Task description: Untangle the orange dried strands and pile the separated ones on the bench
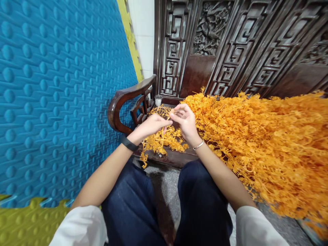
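My left hand (155, 123) is closed around a yellow-orange artificial flower sprig (162, 136), thumb pointing to the right. Small plastic blossoms on it hang below the hand, over the front of the dark wooden bench (176, 156). Close beside it, my right hand (186, 123) is closed in a pinch near the sprig's upper end. A bit of yellow shows at those fingertips, though its exact shape is too small to make out. Loose yellow blossom pieces (176, 140) lie on the seat beneath both hands.
A big heap of orange-yellow artificial flowers (266, 136) covers the bench on the right. A small white cup (158, 100) stands at the back left corner, near the curved armrest (128, 94). Behind rises the carved backrest (197, 75); blue textured matting (64, 85) fills the left.
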Motion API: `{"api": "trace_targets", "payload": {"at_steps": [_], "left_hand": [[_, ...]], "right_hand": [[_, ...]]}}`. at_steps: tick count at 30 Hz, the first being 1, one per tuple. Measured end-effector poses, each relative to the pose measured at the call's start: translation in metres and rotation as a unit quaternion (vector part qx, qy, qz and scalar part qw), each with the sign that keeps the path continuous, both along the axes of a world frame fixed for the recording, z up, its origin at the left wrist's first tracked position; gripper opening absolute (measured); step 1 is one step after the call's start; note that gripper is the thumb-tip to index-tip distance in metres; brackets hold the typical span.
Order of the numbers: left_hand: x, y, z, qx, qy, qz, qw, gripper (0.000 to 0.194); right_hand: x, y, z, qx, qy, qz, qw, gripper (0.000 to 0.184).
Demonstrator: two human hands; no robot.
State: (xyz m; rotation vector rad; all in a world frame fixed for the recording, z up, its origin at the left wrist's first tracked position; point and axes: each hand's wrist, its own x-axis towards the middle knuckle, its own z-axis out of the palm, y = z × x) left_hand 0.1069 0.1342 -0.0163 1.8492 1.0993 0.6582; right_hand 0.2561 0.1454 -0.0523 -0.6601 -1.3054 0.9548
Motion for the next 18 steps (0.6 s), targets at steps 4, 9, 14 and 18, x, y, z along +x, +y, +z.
{"api": "trace_targets", "payload": {"at_steps": [4, 9, 14, 18], "left_hand": [[0.012, 0.005, -0.014, -0.008, -0.046, 0.046, 0.998, 0.047], [0.023, 0.009, -0.017, -0.042, -0.081, 0.075, 0.993, 0.045], [0.03, 0.01, -0.013, -0.081, -0.116, 0.078, 0.987, 0.047], [0.034, 0.009, -0.008, -0.066, -0.113, 0.09, 0.987, 0.048]], "right_hand": [[-0.001, 0.006, -0.007, -0.028, 0.004, -0.041, 0.999, 0.037], [-0.005, 0.011, -0.013, -0.018, 0.015, -0.101, 0.995, 0.038], [-0.008, 0.015, -0.015, -0.009, 0.033, -0.15, 0.988, 0.036], [-0.01, 0.018, -0.014, -0.032, 0.076, -0.163, 0.983, 0.038]]}}
